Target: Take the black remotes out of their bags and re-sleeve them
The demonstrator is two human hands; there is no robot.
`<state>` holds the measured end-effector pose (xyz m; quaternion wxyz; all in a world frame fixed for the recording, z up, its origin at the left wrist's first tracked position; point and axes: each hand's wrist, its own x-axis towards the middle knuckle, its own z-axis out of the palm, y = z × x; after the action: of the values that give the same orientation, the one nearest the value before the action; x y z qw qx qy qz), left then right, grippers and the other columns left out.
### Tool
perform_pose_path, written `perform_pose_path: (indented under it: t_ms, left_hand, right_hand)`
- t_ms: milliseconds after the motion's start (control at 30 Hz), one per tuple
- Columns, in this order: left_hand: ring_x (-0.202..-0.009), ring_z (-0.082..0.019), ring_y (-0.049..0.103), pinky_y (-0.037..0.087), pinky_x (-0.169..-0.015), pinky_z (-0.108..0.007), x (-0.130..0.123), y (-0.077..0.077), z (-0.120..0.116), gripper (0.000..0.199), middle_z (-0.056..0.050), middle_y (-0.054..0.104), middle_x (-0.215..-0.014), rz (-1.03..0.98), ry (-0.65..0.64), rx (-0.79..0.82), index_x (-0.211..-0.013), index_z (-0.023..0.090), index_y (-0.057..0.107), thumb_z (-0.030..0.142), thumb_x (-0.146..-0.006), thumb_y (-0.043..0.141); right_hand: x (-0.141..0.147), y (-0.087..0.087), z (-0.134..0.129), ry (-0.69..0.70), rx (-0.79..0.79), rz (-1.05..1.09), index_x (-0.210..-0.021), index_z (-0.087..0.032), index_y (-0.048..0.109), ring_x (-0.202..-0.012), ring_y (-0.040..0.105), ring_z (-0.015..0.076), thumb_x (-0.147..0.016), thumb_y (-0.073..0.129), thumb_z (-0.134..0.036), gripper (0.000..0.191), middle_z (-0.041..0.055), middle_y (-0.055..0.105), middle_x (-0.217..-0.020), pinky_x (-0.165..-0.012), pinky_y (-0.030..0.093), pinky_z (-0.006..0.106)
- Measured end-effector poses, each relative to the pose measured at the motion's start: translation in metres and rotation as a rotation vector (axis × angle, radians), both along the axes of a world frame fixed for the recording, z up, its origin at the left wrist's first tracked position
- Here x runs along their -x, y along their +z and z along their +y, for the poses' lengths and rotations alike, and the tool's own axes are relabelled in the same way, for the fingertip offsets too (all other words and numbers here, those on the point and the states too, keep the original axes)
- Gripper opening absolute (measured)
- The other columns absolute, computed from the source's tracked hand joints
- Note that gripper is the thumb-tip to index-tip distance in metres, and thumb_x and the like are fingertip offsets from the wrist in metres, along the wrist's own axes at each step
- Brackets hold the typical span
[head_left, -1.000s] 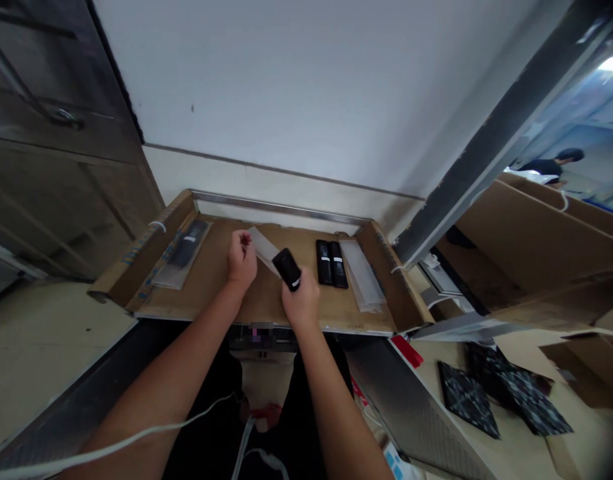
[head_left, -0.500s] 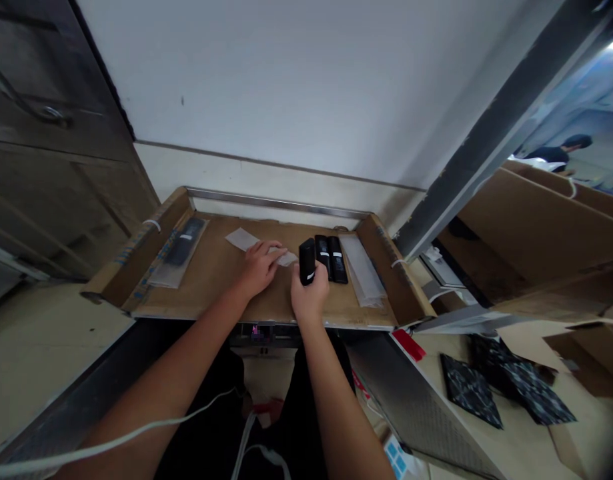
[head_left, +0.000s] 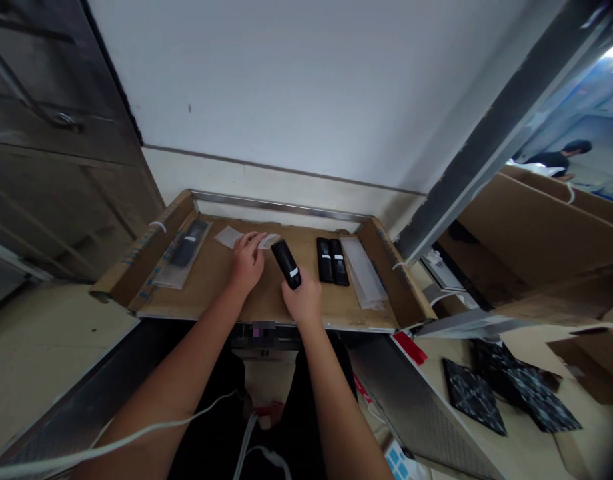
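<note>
My right hand (head_left: 303, 297) is closed around the lower end of a black remote control (head_left: 285, 261) with a small white label. Its far end tilts up to the left, close to the open side of a clear plastic sleeve (head_left: 229, 237). Bent over that sleeve, my left hand (head_left: 247, 263) grips it with the fingers; the hand hides the sleeve's middle. Two more remote controls (head_left: 331, 261) lie side by side to the right. At the left, another remote control (head_left: 186, 245) lies inside a plastic sleeve (head_left: 171, 277).
A stack of plastic sleeves (head_left: 365, 273) lies at the right of the cardboard-lined tray (head_left: 266, 300), which has raised cardboard sides. A white wall (head_left: 266, 87) stands behind. A white cable (head_left: 151, 427) crosses my left forearm. Cardboard boxes (head_left: 541, 240) and a person (head_left: 561, 159) are at right.
My right hand has brought the remote control leftward, away from the other two, and tipped its far end toward the sleeve. My left hand has shifted slightly left with the sleeve.
</note>
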<state>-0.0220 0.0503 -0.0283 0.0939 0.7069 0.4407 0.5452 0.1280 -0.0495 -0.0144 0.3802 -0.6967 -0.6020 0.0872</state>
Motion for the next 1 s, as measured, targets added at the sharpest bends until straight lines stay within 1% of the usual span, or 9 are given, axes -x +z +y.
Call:
perform_pose_path:
  t_ms: [100, 300, 500, 567, 633, 700, 767, 867, 1000]
  left_hand:
    - [-0.117, -0.027, 0.053, 0.040, -0.107, -0.044, 0.001, 0.001, -0.002, 0.045, -0.010, 0.062, -0.121, 0.007, -0.009, -0.020, -0.124, 0.022, 0.066, 0.009, -0.085, 0.047]
    - [-0.117, -0.026, 0.054, 0.042, -0.106, -0.045, 0.000, 0.001, -0.005, 0.055, -0.009, 0.062, -0.122, 0.077, -0.045, -0.010, -0.123, 0.022, 0.065, 0.002, -0.076, 0.046]
    - [-0.111, -0.027, 0.056, 0.044, -0.103, -0.045, -0.001, 0.003, -0.009, 0.049, -0.009, 0.062, -0.116, 0.109, -0.077, -0.022, -0.118, 0.021, 0.067, 0.006, -0.073, 0.052]
    - [-0.111, -0.027, 0.056, 0.044, -0.103, -0.045, -0.001, 0.005, -0.012, 0.044, -0.009, 0.061, -0.116, 0.111, -0.108, -0.019, -0.119, 0.020, 0.066, 0.010, -0.077, 0.055]
    - [-0.112, -0.026, 0.056, 0.044, -0.102, -0.044, -0.002, 0.007, -0.014, 0.037, -0.010, 0.060, -0.116, 0.106, -0.127, -0.016, -0.120, 0.020, 0.065, 0.018, -0.085, 0.055]
    - [-0.110, -0.025, 0.056, 0.045, -0.101, -0.043, -0.002, 0.008, -0.014, 0.032, -0.010, 0.060, -0.114, 0.095, -0.113, -0.022, -0.119, 0.019, 0.066, 0.024, -0.091, 0.053]
    - [-0.106, -0.024, 0.057, 0.047, -0.098, -0.041, -0.004, 0.007, -0.013, 0.029, -0.010, 0.061, -0.108, 0.080, -0.072, -0.033, -0.115, 0.018, 0.069, 0.027, -0.094, 0.051]
    - [-0.101, -0.023, 0.059, 0.048, -0.094, -0.039, -0.005, 0.006, -0.011, 0.026, -0.009, 0.061, -0.102, 0.077, -0.017, -0.043, -0.109, 0.019, 0.071, 0.027, -0.095, 0.050]
    - [-0.097, -0.022, 0.060, 0.050, -0.090, -0.038, -0.007, 0.005, -0.010, 0.020, -0.008, 0.062, -0.098, 0.097, -0.014, -0.017, -0.103, 0.020, 0.070, 0.024, -0.094, 0.053]
  right_hand:
    - [0.002, 0.000, -0.001, 0.024, 0.026, -0.072, -0.109, -0.022, 0.064, -0.079, 0.066, 0.0204, -0.082, 0.063, -0.027, 0.027, 0.0039, 0.072, -0.090, -0.069, 0.042, 0.026]
    - [0.005, 0.001, -0.002, -0.011, 0.093, -0.159, -0.112, -0.021, 0.064, -0.081, 0.065, 0.0198, -0.084, 0.063, -0.027, 0.029, 0.0052, 0.073, -0.092, -0.068, 0.038, 0.026]
    - [0.007, 0.004, 0.000, -0.069, 0.152, -0.208, -0.107, -0.022, 0.066, -0.077, 0.066, 0.0197, -0.085, 0.063, -0.029, 0.023, 0.0045, 0.073, -0.089, -0.064, 0.035, 0.027]
    - [0.008, 0.004, 0.000, -0.083, 0.165, -0.218, -0.107, -0.023, 0.066, -0.076, 0.066, 0.0201, -0.085, 0.063, -0.029, 0.023, 0.0047, 0.073, -0.089, -0.063, 0.035, 0.027]
    - [0.008, 0.005, 0.000, -0.089, 0.171, -0.223, -0.108, -0.023, 0.066, -0.077, 0.067, 0.0204, -0.086, 0.062, -0.030, 0.024, 0.0053, 0.074, -0.090, -0.063, 0.035, 0.027]
    - [0.008, 0.005, 0.000, -0.092, 0.179, -0.226, -0.110, -0.023, 0.066, -0.078, 0.067, 0.0208, -0.086, 0.062, -0.031, 0.025, 0.0058, 0.074, -0.091, -0.064, 0.036, 0.027]
    - [0.009, 0.005, 0.001, -0.091, 0.191, -0.233, -0.110, -0.023, 0.066, -0.080, 0.068, 0.0214, -0.085, 0.063, -0.031, 0.026, 0.0058, 0.074, -0.092, -0.065, 0.037, 0.027]
    - [0.010, 0.004, 0.001, -0.097, 0.201, -0.253, -0.110, -0.024, 0.066, -0.082, 0.068, 0.0224, -0.086, 0.063, -0.035, 0.026, 0.0059, 0.074, -0.092, -0.065, 0.038, 0.028]
    - [0.010, 0.002, 0.001, -0.092, 0.194, -0.279, -0.108, -0.023, 0.065, -0.081, 0.068, 0.0226, -0.089, 0.062, -0.046, 0.030, 0.0068, 0.073, -0.092, -0.064, 0.038, 0.028]
